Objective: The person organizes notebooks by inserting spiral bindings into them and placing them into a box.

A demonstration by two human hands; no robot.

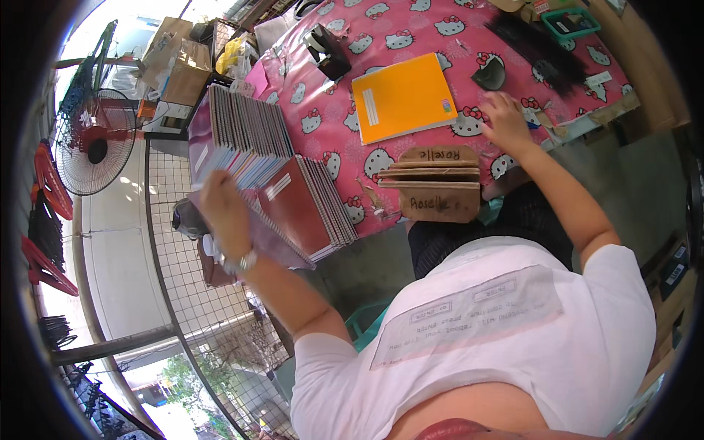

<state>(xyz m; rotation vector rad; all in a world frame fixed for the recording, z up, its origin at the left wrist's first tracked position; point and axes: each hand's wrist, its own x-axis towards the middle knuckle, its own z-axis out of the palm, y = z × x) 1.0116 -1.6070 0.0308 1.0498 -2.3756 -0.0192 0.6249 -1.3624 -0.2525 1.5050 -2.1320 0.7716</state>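
Note:
My left hand (224,209) is at the left side of the table, its fingers curled at the edge of a mauve-covered notebook (282,238); the fingertips are partly hidden. Beside it stands a tall pile of spiral notebooks (249,125), with a second, reddish-brown pile (297,209) to its right. My right hand (507,123) holds nothing, fingers apart, low over the table's right part near a dark curved piece (489,75). Between my hands lies a yellow-orange notebook (403,99). Nearer to me, folded brown cardboard pieces (440,202) with handwriting sit at the table's front edge.
A pink cartoon-print cloth (400,40) covers the table. On it are a black tape dispenser (328,53), a bundle of black bristles (539,55) and a green basket (572,26). A fan (95,150) and cardboard boxes (187,70) stand left, by a wire grille (176,213).

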